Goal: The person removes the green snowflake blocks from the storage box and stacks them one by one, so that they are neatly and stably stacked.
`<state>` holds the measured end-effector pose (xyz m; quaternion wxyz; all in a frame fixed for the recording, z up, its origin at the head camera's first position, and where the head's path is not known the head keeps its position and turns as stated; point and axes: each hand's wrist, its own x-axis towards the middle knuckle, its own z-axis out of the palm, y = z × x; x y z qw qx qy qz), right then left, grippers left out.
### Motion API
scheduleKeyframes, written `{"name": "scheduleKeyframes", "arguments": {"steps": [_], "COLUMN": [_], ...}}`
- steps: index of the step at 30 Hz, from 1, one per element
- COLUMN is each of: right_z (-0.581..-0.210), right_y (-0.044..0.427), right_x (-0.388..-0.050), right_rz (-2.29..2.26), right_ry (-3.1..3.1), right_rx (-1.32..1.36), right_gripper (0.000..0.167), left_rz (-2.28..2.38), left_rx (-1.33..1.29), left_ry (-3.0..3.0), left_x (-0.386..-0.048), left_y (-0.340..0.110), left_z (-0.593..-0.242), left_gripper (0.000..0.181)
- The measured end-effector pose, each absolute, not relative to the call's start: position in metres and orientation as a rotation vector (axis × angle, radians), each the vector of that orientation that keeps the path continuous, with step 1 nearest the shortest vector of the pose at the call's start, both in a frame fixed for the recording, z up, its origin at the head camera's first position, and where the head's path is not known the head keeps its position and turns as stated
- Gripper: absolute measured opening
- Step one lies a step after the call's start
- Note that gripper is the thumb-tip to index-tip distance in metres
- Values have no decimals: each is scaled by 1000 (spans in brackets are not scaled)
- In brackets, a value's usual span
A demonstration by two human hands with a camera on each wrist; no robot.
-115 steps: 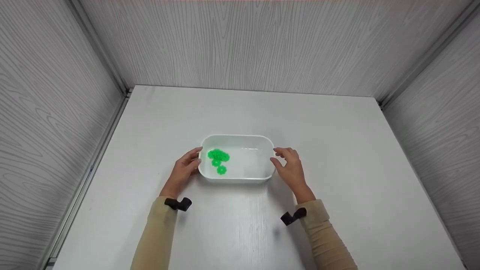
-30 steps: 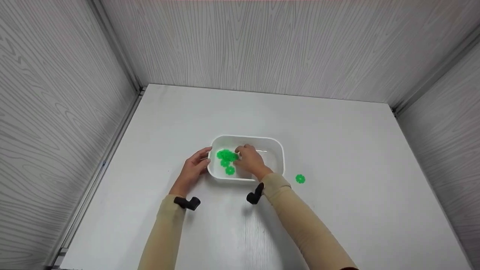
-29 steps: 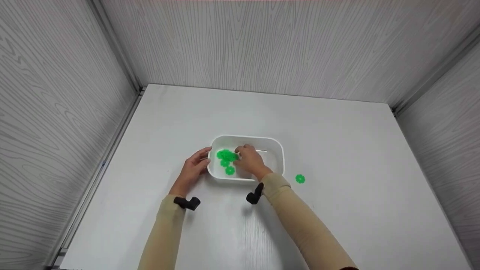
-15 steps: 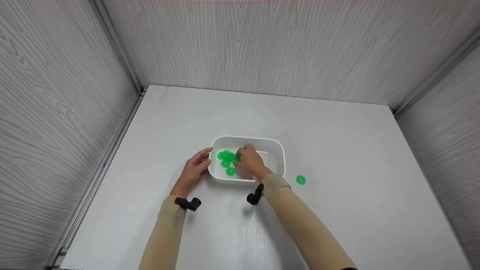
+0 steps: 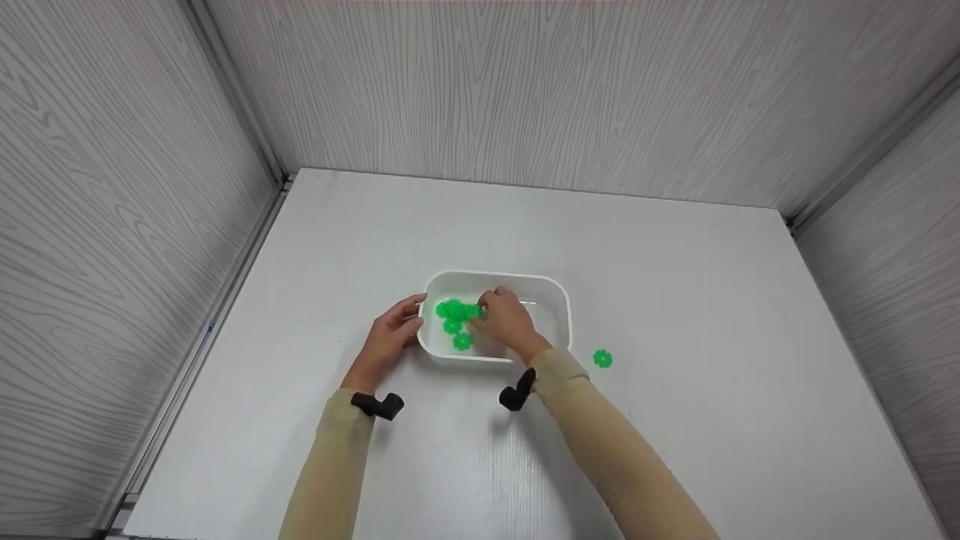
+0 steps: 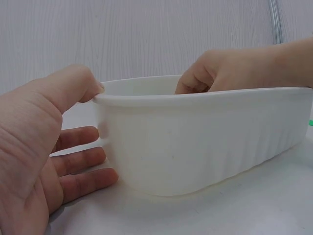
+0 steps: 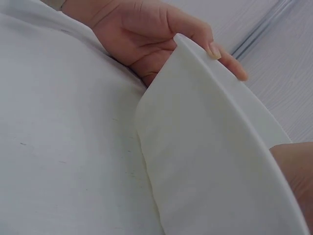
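A white plastic basin [image 5: 555,319] stands on the table with several green flower-shaped discs [image 5: 453,309] heaped in its left part. My left hand [image 5: 386,337] is at the basin's left end. In the left wrist view its thumb touches the rim and its other fingers lie fairly straight beside the outer wall. My right hand [image 5: 506,321] reaches over the near rim into the basin. Its thumb and forefinger pinch a green disc at the right side of the heap; the fingertips are partly hidden. In both wrist views the basin's wall conceals the discs.
A single green flower-shaped disc [image 5: 602,358] lies on the white table [image 5: 697,337], right of the basin. Grey wood-grain panels [image 5: 517,90] rise at the back and both sides. Each wrist wears a black camera mount [image 5: 377,406].
My right hand has gone from the basin's right end to the heap inside, and lately shifts slightly right. One green disc now lies on the table. The left hand keeps its place.
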<state>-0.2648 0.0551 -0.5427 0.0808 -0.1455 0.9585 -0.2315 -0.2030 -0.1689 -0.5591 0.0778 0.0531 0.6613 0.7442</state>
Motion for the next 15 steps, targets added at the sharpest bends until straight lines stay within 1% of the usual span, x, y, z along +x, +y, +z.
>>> {"name": "scheduleKeyframes", "arguments": {"steps": [15], "right_z": [-532], "right_y": [65], "right_x": [-258], "right_rz": [-915], "right_ry": [2888], "right_rx": [-512], "right_gripper": [33], "left_rz": [2225], "left_rx": [174], "left_ry": [1987], "left_x": [-203], "left_y": [-170], "left_z": [-559], "left_gripper": [46]}}
